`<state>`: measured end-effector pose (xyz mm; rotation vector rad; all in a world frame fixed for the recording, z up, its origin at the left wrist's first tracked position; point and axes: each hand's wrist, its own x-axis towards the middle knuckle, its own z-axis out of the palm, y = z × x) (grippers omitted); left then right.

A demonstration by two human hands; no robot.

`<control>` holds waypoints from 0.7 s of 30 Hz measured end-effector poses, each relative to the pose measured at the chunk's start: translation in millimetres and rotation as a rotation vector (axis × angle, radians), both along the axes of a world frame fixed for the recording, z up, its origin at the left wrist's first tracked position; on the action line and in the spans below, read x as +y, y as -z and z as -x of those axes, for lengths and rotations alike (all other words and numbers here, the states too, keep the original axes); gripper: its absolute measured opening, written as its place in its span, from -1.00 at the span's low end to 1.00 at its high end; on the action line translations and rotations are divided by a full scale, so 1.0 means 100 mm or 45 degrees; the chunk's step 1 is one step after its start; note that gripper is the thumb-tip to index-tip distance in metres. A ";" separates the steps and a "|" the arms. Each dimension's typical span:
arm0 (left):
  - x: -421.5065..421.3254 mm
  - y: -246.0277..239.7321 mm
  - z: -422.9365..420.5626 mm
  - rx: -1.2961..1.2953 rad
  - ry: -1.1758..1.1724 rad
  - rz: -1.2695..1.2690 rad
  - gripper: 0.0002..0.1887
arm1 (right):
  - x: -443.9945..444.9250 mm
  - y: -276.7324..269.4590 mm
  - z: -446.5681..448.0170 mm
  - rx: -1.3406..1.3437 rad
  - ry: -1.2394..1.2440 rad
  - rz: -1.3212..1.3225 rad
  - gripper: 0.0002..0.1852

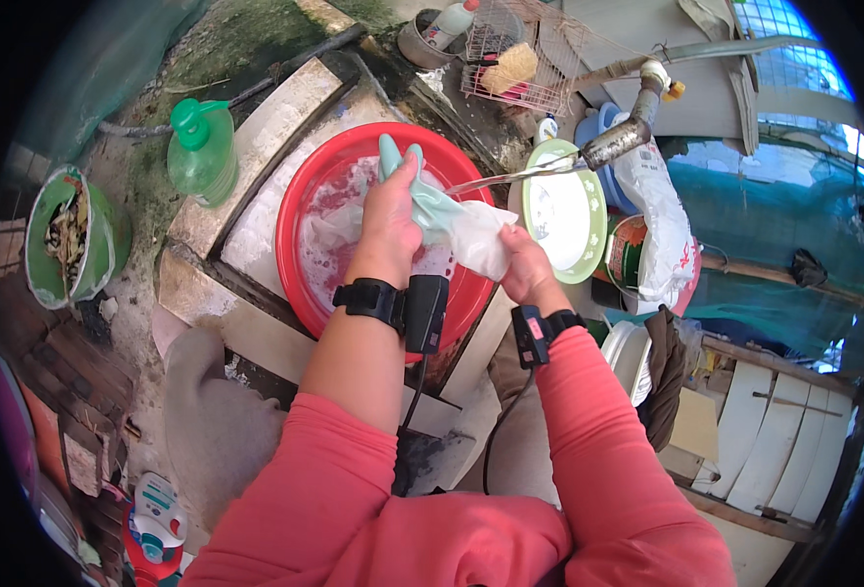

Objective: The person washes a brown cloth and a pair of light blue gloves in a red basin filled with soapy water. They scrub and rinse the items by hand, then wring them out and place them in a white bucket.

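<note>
Both my hands hold a rubber glove, pale green at its fingers and whitish at the cuff, above a red plastic basin. My left hand grips the green part near the glove's fingers. The whitish cuff end is pinched in my right hand, by the basin's right rim. Soapy water with suds lies in the basin, and something whitish is partly sunk in it. From a metal tap at the upper right, a stream of water runs down to the left, towards the glove.
A green-rimmed bowl stands right of the basin. Left are a green pump bottle and a green bucket with scraps. A wire basket holding a sponge is behind. Detergent bottles sit at lower left.
</note>
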<state>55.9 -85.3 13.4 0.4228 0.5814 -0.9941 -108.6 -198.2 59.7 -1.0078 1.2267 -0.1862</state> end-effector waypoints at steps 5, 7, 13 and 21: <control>-0.08 -0.32 0.01 -0.286 0.057 -0.185 -0.49 | 0.26 0.65 -0.06 -0.202 0.190 -0.410 -0.69; -0.06 -0.41 0.08 -0.289 0.052 -0.138 -0.48 | 0.33 0.83 -0.10 -0.193 0.240 -0.535 -0.62; -0.02 -0.41 0.10 -0.128 0.061 -0.102 -0.55 | 0.45 0.94 -0.37 -0.598 0.381 -0.657 -0.58; 0.14 -0.50 -0.05 -0.356 0.102 -0.079 -0.69 | 0.27 0.81 -0.31 -0.154 0.400 -0.484 -0.74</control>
